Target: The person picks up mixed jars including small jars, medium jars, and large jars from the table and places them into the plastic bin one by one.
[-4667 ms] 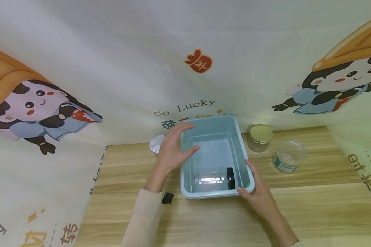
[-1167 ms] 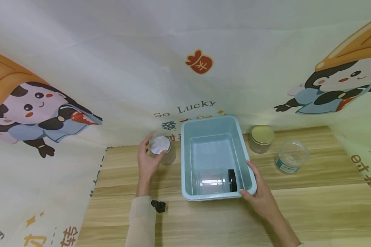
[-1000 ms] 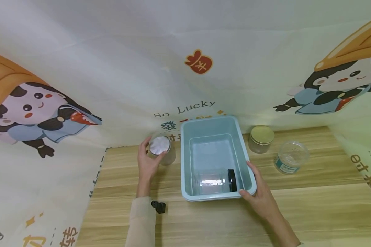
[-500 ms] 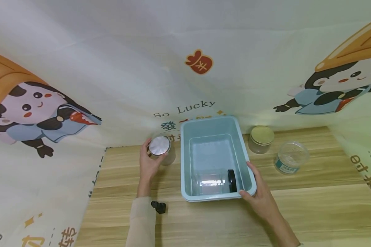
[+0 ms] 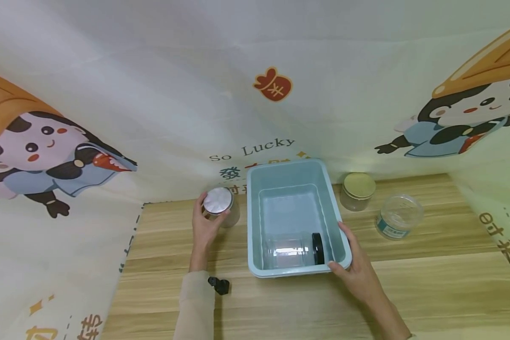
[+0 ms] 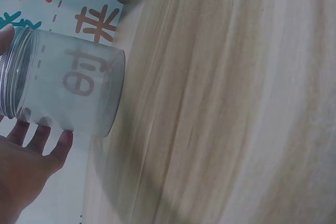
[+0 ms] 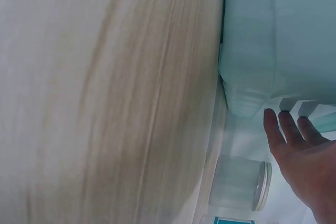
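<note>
My left hand (image 5: pixel 205 229) grips a clear jar with a silver lid (image 5: pixel 218 200), thumb on one side and fingers on the other, just below the lid. In the left wrist view the see-through body of the jar (image 6: pixel 79 85) shows, its base close to the tabletop. A light blue plastic bin (image 5: pixel 252 226) stands in the middle. At its near right corner my right hand (image 5: pixel 359 267) holds it, thumb at the front rim and fingers along the outer side wall. Inside the bin, along the near wall, lies a clear jar with a black lid (image 5: pixel 291 251).
Right of the bin stand a jar with a gold lid (image 5: pixel 359 186) and a clear round tub with a teal label (image 5: pixel 398 216). A small black object (image 5: pixel 219 285) is beside the left sleeve. A printed cloth (image 5: pixel 187 94) hangs behind the wooden table (image 5: pixel 280 307).
From over the bin's left side, my left hand has gone left and taken hold of the silver-lidded jar. My right hand stays on the bin's corner.
</note>
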A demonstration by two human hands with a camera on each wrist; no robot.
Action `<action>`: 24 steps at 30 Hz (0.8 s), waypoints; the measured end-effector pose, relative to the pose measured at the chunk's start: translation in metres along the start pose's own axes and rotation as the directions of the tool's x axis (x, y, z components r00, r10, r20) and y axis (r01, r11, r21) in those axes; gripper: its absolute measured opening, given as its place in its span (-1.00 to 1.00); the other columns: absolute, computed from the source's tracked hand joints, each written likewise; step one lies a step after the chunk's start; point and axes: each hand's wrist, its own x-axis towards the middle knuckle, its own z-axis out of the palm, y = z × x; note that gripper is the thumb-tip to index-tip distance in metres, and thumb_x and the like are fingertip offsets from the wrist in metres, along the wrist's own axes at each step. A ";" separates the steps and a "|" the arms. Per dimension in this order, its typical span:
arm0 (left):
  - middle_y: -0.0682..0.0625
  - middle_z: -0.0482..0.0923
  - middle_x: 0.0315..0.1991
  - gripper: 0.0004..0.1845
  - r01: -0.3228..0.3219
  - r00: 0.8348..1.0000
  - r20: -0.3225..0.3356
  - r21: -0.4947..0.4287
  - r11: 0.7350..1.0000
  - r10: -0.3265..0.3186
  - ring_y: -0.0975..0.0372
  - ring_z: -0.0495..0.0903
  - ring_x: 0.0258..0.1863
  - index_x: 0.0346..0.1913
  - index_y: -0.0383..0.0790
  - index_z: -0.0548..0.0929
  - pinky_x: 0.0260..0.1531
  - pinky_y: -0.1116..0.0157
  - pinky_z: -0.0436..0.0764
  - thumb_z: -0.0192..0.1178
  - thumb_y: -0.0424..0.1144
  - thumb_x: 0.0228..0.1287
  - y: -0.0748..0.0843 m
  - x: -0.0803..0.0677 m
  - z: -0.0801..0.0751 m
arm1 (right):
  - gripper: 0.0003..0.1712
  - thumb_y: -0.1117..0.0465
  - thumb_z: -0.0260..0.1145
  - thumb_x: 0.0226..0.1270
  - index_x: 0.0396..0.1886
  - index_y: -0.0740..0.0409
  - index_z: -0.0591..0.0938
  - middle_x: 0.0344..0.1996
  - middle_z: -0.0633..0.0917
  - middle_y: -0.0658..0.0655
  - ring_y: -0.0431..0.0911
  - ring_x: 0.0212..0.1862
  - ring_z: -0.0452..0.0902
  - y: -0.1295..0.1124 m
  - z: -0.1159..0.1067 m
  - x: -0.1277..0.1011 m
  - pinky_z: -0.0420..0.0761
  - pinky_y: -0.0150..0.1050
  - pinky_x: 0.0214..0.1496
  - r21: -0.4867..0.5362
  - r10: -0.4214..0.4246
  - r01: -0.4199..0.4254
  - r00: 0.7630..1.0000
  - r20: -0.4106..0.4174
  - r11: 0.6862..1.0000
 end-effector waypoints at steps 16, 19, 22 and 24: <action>-0.41 0.30 0.31 -0.13 0.087 0.996 -0.001 -0.082 0.993 -0.088 -0.14 0.34 0.27 0.43 -0.44 0.24 0.26 -0.04 0.37 0.45 -0.45 0.07 0.021 -0.006 0.000 | 0.06 0.29 0.45 0.06 0.56 -0.06 0.15 0.39 0.38 0.29 0.07 0.19 0.40 -0.001 -0.001 0.000 0.45 -0.19 0.14 0.013 -0.003 0.003 1.000 -0.016 1.000; -0.40 0.29 0.33 -0.12 0.106 0.994 0.003 -0.083 0.991 -0.107 -0.14 0.36 0.27 0.44 -0.40 0.23 0.26 -0.02 0.40 0.46 -0.45 0.08 0.021 -0.006 -0.001 | 0.06 0.29 0.44 0.07 0.56 -0.07 0.15 0.40 0.38 0.29 0.08 0.20 0.40 -0.001 0.000 -0.001 0.43 -0.26 0.15 0.022 -0.002 0.002 1.000 -0.016 1.000; -0.41 0.27 0.33 -0.10 0.119 0.993 0.006 -0.091 0.989 -0.119 -0.18 0.36 0.27 0.45 -0.39 0.21 0.26 -0.04 0.41 0.46 -0.46 0.06 0.017 -0.005 -0.001 | 0.05 0.28 0.44 0.08 0.56 -0.07 0.15 0.40 0.37 0.28 0.08 0.20 0.40 -0.001 0.000 -0.001 0.44 -0.24 0.15 0.019 0.000 0.000 1.000 -0.015 1.000; -0.41 0.27 0.34 -0.09 0.121 0.993 0.006 -0.101 0.988 -0.121 -0.19 0.36 0.28 0.45 -0.39 0.21 0.26 -0.05 0.41 0.47 -0.47 0.05 0.011 -0.003 -0.001 | 0.05 0.28 0.44 0.09 0.56 -0.08 0.15 0.40 0.37 0.27 0.05 0.20 0.40 -0.001 0.001 -0.001 0.44 -0.23 0.14 0.017 0.004 -0.004 1.000 -0.018 1.000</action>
